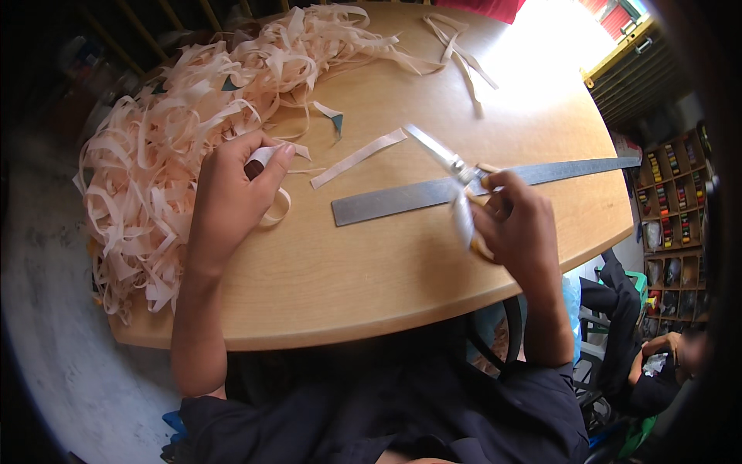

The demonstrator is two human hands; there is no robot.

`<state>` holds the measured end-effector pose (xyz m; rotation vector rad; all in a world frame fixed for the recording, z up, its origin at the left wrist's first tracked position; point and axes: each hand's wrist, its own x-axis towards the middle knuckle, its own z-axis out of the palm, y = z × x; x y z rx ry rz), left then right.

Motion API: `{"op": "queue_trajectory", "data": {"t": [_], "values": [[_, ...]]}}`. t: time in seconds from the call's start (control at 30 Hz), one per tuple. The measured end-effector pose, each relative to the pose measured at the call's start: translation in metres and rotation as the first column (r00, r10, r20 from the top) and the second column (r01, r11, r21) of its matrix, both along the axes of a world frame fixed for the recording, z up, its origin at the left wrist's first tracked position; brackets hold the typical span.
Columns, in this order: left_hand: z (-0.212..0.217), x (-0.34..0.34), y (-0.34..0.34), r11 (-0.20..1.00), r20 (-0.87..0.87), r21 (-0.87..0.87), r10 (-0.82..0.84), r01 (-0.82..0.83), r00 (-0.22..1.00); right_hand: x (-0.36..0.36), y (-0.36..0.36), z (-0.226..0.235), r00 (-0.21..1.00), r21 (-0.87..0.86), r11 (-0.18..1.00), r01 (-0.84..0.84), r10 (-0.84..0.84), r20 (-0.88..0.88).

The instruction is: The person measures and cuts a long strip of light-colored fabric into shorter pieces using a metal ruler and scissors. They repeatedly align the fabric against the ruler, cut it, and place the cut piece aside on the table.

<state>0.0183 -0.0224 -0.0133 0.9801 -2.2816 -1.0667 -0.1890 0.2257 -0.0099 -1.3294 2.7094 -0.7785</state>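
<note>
My left hand [241,189] is closed in a pinch on a pale pink fabric strip [292,147], whose end sticks out past my thumb. A loop of strip hangs below the fingers. In my right hand [516,220] is a pair of scissors [456,164], its finger loops around my fingers and its blades pointing up and to the left. Motion smears the handles a little. Between the hands lies a short cut strip [358,158], apart from both. The scissors are over a long steel ruler [402,203] that lies slantwise on the table.
A big tangled heap of pale pink strips [178,131] covers the table's left and far left. Loose strips [456,50] lie at the far edge. Beyond the wooden table [325,301], at right, are a seated person [657,379] and a shelf of coloured spools [672,197].
</note>
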Motion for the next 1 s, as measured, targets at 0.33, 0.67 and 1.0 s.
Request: {"op": "queue_trajectory", "data": {"t": [0.33, 0.67, 1.0], "values": [[-0.010, -0.004, 0.007, 0.969, -0.073, 0.204, -0.125, 0.137, 0.990, -0.045, -0.008, 0.008, 0.980, 0.269, 0.946, 0.184, -0.154, -0.128], [0.002, -0.008, 0.013, 0.853, -0.213, 0.488, -0.086, 0.183, 0.973, -0.022, -0.025, 0.008, 0.954, 0.314, 0.941, 0.126, -0.028, -0.299], [-0.004, -0.002, 0.008, 0.606, -0.415, 0.732, 0.033, 0.312, 0.909, 0.036, -0.085, -0.034, 0.837, 0.298, 0.839, -0.455, 0.517, -0.178]]}}
